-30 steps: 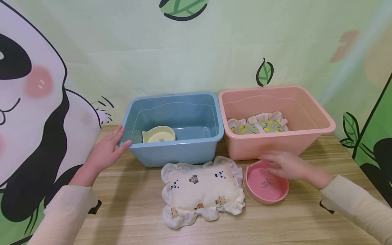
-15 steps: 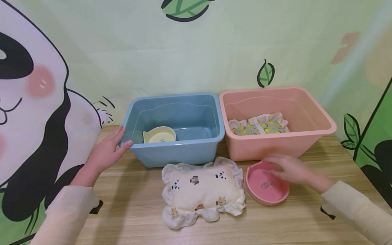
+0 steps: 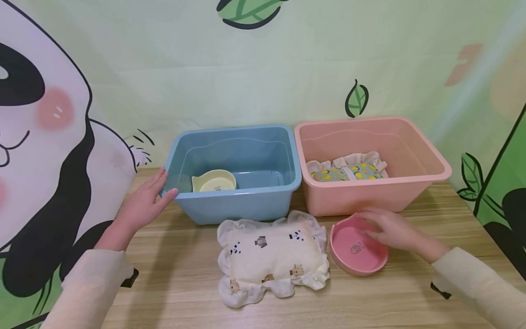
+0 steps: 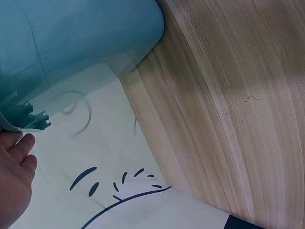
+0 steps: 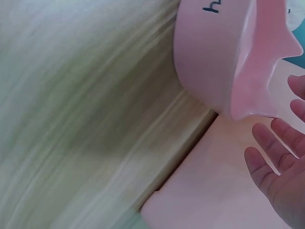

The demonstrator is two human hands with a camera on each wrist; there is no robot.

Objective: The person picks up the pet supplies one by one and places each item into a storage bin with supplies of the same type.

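Note:
My left hand point(image 3: 141, 201) rests on the left front corner of a blue plastic tub point(image 3: 242, 205). In the left wrist view, fingers point(image 4: 21, 148) lie under the tub's rim. At the far right edge of a pink cat-eared pet bowl point(image 3: 359, 253) is my right hand point(image 3: 390, 228), its thumb over the inside. The right wrist view has those fingers point(image 5: 267, 138) spread loosely beside a bowl ear, not curled round it. A fishbone is printed inside the bowl, which sits on the wooden table. Left of it lies a small frilled pillow point(image 3: 267, 256) with animal prints.
A pink tub point(image 3: 353, 196) stands right against the blue one, holding a frilled cloth item point(image 3: 361, 170) with a lemon print. Inside the blue tub is a cream cat-eared bowl point(image 3: 218, 179). A printed backdrop point(image 3: 263, 82) hangs directly behind both tubs.
My right hand has shifted slightly to the right along the pink bowl's edge. The left hand, the tubs and the pillow have stayed in place.

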